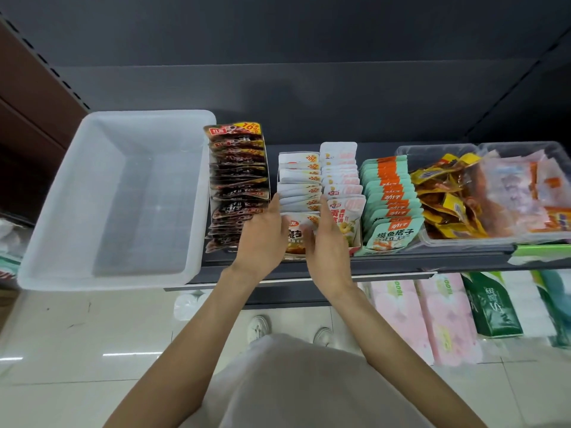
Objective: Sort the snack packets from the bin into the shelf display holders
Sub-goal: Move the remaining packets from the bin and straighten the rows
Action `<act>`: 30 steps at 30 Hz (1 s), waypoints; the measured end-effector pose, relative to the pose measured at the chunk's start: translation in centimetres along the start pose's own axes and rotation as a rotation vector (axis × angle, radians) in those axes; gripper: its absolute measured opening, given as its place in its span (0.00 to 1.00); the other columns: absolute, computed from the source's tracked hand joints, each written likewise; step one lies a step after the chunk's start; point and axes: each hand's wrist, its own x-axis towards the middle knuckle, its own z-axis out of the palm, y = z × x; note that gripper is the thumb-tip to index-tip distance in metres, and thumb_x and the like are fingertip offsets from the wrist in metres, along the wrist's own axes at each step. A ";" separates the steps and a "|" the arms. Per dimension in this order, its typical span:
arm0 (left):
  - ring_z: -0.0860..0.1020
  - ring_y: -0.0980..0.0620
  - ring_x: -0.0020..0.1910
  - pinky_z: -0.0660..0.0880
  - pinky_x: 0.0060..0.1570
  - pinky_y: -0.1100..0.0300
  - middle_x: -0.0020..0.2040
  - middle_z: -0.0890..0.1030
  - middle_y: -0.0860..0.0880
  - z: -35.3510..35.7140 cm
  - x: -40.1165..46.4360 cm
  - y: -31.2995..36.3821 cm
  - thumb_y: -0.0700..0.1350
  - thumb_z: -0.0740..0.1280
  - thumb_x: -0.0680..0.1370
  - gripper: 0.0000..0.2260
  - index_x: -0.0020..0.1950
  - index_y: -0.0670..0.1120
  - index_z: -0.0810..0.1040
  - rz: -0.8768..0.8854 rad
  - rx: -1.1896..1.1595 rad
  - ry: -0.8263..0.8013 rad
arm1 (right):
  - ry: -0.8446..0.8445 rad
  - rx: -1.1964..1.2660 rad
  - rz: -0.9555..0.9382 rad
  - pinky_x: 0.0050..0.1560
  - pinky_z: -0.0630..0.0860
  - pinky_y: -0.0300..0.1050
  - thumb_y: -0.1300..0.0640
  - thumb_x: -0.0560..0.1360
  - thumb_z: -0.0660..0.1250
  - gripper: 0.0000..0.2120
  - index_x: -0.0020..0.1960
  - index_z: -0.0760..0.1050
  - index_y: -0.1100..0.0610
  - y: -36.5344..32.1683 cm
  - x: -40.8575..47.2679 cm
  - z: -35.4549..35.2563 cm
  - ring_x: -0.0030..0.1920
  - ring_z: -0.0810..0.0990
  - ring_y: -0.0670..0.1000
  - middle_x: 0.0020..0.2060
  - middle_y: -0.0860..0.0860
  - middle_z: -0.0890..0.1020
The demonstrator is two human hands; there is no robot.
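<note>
Even, bright overhead light fills the scene; white streaks of glare lie on the glossy floor [123,355]. The shelf's back panel [309,57] stays dim. Wide-angle bending curves the edges, and detail softens toward the corners.

My left hand [262,233] and right hand [327,242] press either side of the white packet row [298,193] on the shelf [432,261]. The white bin [114,196] sits at my left, touching the dark red packets [238,183].
</note>
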 end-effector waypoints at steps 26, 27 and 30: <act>0.76 0.53 0.60 0.72 0.60 0.60 0.64 0.75 0.47 -1.7 2.2 -1.5 0.45 0.64 0.79 0.19 0.70 0.47 0.69 0.001 -0.386 0.116 | -0.330 -0.431 -0.410 0.63 0.71 0.49 0.54 0.80 0.61 0.23 0.74 0.62 0.51 -0.5 10.9 -5.7 0.67 0.68 0.53 0.69 0.53 0.67; 0.75 0.53 0.60 0.72 0.59 0.61 0.64 0.75 0.47 -1.8 2.4 -1.7 0.45 0.64 0.79 0.19 0.70 0.48 0.70 0.023 -0.376 0.117 | -0.357 -0.475 -0.437 0.60 0.72 0.49 0.54 0.80 0.60 0.24 0.74 0.60 0.52 -0.7 11.5 -5.9 0.65 0.70 0.54 0.68 0.54 0.69; 0.77 0.55 0.56 0.75 0.57 0.60 0.60 0.78 0.48 -2.1 2.8 -2.4 0.43 0.65 0.78 0.15 0.66 0.48 0.74 0.081 -0.348 0.115 | -0.399 -0.612 -0.555 0.54 0.73 0.50 0.56 0.79 0.59 0.24 0.74 0.59 0.56 -1.5 12.8 -6.3 0.62 0.73 0.56 0.64 0.56 0.73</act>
